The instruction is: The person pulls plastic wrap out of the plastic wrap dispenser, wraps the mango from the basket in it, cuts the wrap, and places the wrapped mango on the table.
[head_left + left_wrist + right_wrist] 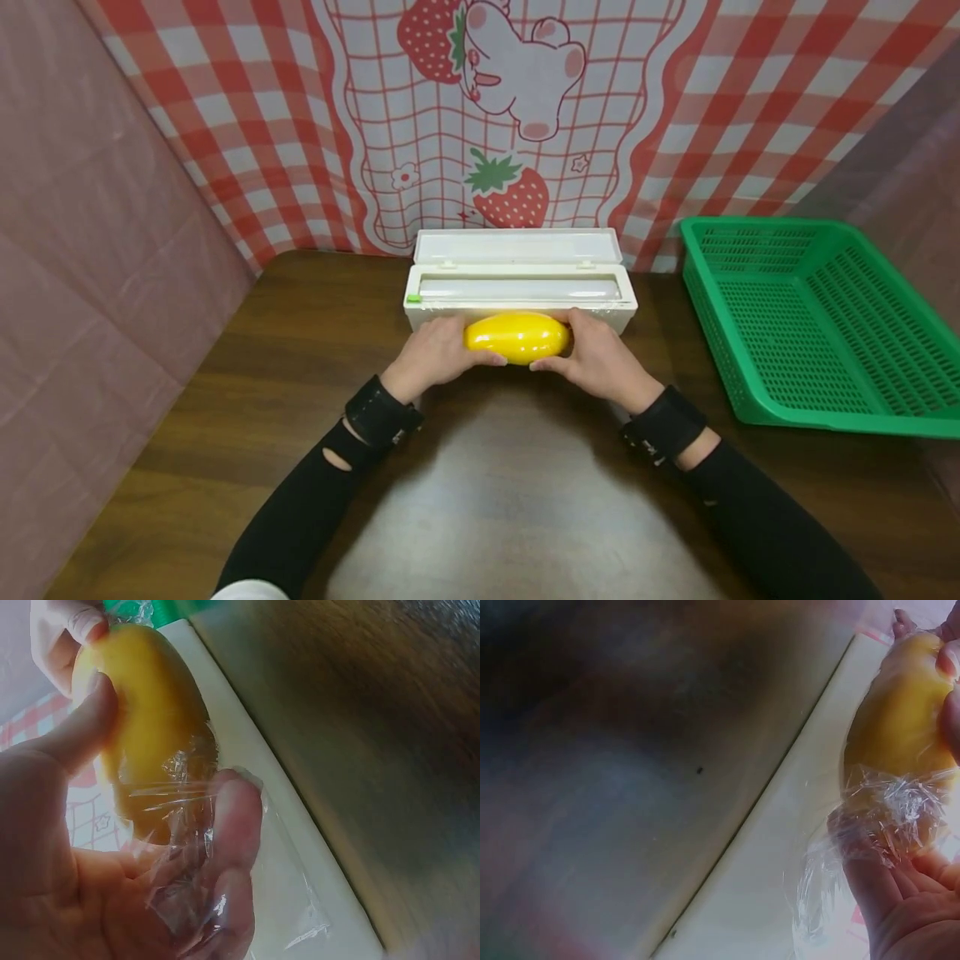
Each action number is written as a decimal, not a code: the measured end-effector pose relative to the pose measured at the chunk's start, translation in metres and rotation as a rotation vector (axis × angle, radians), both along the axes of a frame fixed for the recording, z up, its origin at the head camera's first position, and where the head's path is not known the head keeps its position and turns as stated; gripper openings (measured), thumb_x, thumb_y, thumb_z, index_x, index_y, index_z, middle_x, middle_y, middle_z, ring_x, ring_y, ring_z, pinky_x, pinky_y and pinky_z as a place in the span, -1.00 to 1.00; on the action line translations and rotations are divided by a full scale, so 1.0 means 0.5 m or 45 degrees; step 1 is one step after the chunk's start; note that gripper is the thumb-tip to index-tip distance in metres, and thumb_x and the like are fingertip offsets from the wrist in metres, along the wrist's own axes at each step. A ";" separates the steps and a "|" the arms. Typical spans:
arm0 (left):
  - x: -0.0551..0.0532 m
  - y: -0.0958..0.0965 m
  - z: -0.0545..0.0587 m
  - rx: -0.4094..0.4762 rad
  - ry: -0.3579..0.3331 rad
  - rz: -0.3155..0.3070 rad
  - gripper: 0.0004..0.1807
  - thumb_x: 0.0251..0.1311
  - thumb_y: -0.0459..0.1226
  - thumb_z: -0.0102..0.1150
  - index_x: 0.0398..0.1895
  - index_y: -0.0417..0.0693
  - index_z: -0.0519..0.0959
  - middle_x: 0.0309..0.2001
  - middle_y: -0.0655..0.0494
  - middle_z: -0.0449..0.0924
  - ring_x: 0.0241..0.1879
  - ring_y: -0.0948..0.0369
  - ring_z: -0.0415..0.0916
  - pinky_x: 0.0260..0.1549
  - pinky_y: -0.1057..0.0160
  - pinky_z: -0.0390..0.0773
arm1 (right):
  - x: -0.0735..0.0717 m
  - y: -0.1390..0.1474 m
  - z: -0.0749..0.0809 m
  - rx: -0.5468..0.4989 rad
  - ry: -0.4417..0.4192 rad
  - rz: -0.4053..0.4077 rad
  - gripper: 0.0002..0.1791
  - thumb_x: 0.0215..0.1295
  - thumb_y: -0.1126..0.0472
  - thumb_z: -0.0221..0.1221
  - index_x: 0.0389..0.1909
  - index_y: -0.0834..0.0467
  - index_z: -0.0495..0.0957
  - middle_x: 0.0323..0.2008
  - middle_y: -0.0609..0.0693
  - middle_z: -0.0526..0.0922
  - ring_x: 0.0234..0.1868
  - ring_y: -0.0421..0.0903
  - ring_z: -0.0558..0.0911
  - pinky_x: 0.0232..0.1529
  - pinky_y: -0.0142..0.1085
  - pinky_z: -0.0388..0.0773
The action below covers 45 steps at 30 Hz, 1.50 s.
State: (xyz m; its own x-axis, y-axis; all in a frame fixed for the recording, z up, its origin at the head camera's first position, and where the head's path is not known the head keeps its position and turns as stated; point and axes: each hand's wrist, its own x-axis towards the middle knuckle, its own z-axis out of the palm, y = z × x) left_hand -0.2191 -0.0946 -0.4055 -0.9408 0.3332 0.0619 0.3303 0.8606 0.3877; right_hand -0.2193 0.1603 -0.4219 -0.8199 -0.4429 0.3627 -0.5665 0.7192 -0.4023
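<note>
A glossy, oval yellow mango (517, 337) is held lengthwise between both hands, in front of a white cling film dispenser (520, 271). My left hand (438, 348) grips its left end, the thumb on the near side. At the right end, my right hand (600, 354) holds it in the same way. Clear cling film (176, 806) covers part of the mango in the left wrist view and bunches over the fingers. Crinkled film (904, 799) also gathers round the fruit's end in the right wrist view. The dispenser's lid (517, 246) stands raised, with the film roll (517, 289) inside.
To the right stands a green plastic basket (712, 308) with slotted walls. A small green slider (413, 298) sits at the dispenser's left end. Behind the brown wooden table (285, 350) hangs a red-and-white checked cloth (285, 125); a pink cloth (90, 250) hangs at left.
</note>
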 end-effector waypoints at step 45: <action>-0.054 -0.017 -0.029 -0.070 -0.246 0.136 -0.03 -0.09 0.57 -0.74 -0.48 0.05 0.50 -0.56 0.03 0.39 -0.57 0.10 0.34 -0.61 0.22 0.23 | -0.044 -0.005 0.027 -0.005 -0.500 -0.086 -0.36 0.10 -0.48 -0.11 -0.25 0.00 0.47 -0.44 -0.02 0.48 -0.42 -0.06 0.45 -0.39 -0.20 0.38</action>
